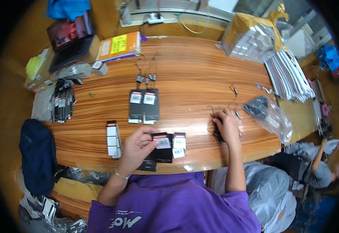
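My left hand (135,147) pinches a black hang tag (162,154) with a white barcode label, near the table's front edge. Other black tags lie under it, one (149,166) showing at the edge, and small white label cards (179,143) are just to its right. My right hand (228,123) has its fingers curled down on a bunch of black strings (217,135). Farther off lie two piles of dark tags (136,105) with strings attached. A strip of white labels (112,139) rests left of my left hand.
On the wooden table (185,70) a clear plastic bag (270,118) lies right of my right hand. Behind it are stacked white sheets (289,75) and a wrapped package (251,39). Bundled tags (63,101) and a propped screen device (70,48) stand left. Another person (317,171) is at far right.
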The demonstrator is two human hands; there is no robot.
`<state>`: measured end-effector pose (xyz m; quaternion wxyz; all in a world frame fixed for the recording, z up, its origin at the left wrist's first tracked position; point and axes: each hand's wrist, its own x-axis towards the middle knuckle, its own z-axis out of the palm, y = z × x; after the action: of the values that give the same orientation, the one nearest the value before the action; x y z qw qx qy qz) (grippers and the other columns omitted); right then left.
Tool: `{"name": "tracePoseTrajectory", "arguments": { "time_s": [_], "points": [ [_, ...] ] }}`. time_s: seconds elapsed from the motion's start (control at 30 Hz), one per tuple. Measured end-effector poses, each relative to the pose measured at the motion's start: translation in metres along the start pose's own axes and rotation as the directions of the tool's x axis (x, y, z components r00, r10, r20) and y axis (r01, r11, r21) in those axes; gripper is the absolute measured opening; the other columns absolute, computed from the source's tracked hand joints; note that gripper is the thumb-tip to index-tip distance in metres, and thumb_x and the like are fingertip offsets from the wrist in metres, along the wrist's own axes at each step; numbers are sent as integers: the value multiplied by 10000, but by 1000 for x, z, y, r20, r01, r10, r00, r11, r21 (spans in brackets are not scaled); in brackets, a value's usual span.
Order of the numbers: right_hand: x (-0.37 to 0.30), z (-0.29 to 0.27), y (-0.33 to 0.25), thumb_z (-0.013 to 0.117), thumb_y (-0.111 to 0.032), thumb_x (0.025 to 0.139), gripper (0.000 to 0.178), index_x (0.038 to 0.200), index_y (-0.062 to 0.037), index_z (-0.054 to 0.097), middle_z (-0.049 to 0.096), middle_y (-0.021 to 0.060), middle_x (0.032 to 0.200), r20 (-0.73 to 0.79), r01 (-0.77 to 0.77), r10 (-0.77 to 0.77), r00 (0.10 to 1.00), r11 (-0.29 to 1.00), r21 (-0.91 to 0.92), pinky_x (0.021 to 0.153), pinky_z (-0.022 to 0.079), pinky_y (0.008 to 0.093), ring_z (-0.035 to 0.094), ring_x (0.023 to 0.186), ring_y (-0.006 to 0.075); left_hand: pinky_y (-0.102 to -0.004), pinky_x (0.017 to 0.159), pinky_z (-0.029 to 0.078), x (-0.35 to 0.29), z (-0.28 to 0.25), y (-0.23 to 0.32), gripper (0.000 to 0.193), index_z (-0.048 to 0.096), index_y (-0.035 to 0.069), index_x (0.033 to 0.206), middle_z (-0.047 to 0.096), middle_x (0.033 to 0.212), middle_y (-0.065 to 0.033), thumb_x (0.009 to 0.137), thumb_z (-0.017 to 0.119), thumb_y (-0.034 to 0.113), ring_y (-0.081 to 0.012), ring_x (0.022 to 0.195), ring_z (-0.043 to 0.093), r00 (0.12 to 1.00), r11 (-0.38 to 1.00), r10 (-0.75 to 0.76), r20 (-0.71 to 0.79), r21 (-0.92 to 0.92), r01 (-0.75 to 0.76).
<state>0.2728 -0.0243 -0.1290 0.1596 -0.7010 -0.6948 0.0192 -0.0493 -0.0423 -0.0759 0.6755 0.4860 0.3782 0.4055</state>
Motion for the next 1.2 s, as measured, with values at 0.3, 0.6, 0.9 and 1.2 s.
{"name": "tracePoseTrajectory", "arguments": {
  "time_s": [0.3, 0.6, 0.9, 1.2],
  "points": [
    [3, -9, 7, 594, -56, 847, 78, 859, 12, 629, 586, 30, 770, -136, -94, 327, 935, 599, 795, 614, 402, 206, 506, 675, 79, -220, 806, 490, 5, 1, 2, 236, 502, -28, 1080, 613, 951, -94, 852, 561, -25, -123, 930, 597, 997, 1000, 1, 82, -14, 0],
    [-5, -32, -22, 573, 29, 819, 218, 1037, 24, 564, 597, 60, 819, -246, 186, 472, 846, 172, 967, 728, 468, 253, 579, 754, 138, -253, 814, 495, 15, 20, 1, 215, 518, -27, 1063, 610, 983, -94, 859, 567, 17, -130, 910, 607, 972, 997, 62, 229, 36, -72],
    [-14, -33, -95, 561, 50, 801, 287, 1070, -20, 488, 597, 93, 836, -43, 126, 387, 921, -192, 973, 734, 479, 261, 590, 812, 166, -284, 671, 490, 59, 72, 4, 195, 554, 10, 1022, 615, 997, -94, 832, 573, 53, -145, 805, 625, 845, 884, 282, 455, 219, -413],
    [0, -28, -54, 557, -16, 841, 194, 1028, -49, 514, 593, 115, 876, 114, 131, 443, 889, -485, 865, 749, 469, 313, 568, 816, 187, -287, 600, 447, 57, 85, -14, 155, 601, 17, 964, 600, 707, -111, 818, 580, 67, -164, 631, 571, 853, 929, 104, 512, 256, -267]
  ]
}}
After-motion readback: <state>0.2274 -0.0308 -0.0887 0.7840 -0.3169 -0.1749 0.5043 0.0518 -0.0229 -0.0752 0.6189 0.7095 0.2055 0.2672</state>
